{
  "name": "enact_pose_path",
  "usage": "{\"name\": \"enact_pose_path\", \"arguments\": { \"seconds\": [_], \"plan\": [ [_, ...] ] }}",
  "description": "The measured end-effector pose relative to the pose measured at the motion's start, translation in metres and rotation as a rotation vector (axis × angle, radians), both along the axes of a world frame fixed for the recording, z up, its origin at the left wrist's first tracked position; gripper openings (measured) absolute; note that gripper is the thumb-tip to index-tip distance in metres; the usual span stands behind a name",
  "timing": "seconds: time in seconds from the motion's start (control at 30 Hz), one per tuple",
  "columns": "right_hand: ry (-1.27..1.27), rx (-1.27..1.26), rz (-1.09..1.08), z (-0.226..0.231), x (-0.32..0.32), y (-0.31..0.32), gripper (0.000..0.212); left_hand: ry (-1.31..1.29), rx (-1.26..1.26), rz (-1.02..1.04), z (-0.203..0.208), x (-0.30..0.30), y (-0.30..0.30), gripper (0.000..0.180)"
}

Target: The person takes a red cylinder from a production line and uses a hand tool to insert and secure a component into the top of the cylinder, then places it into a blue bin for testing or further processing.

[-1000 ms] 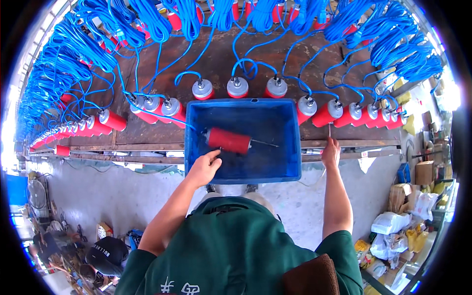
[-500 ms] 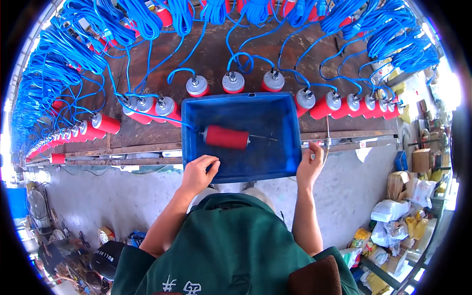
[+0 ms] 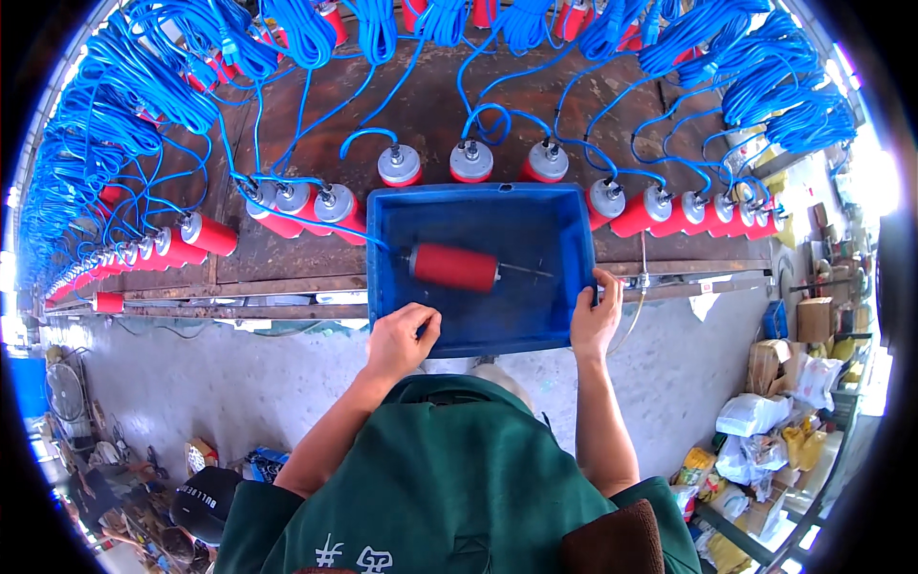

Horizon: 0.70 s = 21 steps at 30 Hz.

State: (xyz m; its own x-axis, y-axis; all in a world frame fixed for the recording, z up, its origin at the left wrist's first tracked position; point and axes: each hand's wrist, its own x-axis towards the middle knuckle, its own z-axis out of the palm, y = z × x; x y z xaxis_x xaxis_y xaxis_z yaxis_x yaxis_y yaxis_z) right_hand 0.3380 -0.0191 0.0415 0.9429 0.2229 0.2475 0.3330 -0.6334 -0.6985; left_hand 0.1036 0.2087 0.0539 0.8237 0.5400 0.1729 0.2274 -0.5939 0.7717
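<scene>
A blue plastic tub [image 3: 481, 350] stands in front of me at the table's edge. Inside it lies a red cylinder [image 3: 453, 267] with a thin metal rod [image 3: 527, 271] sticking out to the right; a blue cable [image 3: 330, 225] runs to its left end over the tub's wall. My left hand [image 3: 403, 337] is curled at the near left corner of the tub, thumb close to the forefinger; anything in it is hidden. At the right wall, my right hand [image 3: 597, 318] has its thumb and fingers about the rim.
Red cylinders with metal caps [image 3: 470, 159] line the table [image 3: 287, 105] behind and on both sides of the tub. Coiled blue cables [image 3: 306, 33] crowd the far edge. A person in a dark cap [image 3: 206, 502] is at lower left. Bags and cartons [image 3: 755, 415] fill shelving at right.
The whole view has shifted, so the table and tub appear farther right. My right hand has come in against the tub's right rim. The left hand keeps its place at the corner.
</scene>
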Motion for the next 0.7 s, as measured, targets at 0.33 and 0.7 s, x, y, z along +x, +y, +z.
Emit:
{"name": "enact_pose_path", "arguments": {
  "seconds": [0.33, 0.7],
  "plan": [
    [-0.033, -0.036, -0.002, -0.0033, 0.0011, 0.0, 0.028, -0.011, -0.01, -0.006, -0.0012, -0.0005, 0.001, 0.013],
    [-0.059, -0.044, 0.008, -0.0013, 0.0011, 0.0018, 0.027, -0.031, 0.016, -0.005, -0.0032, -0.0003, 0.0015, 0.01]
  ]
}}
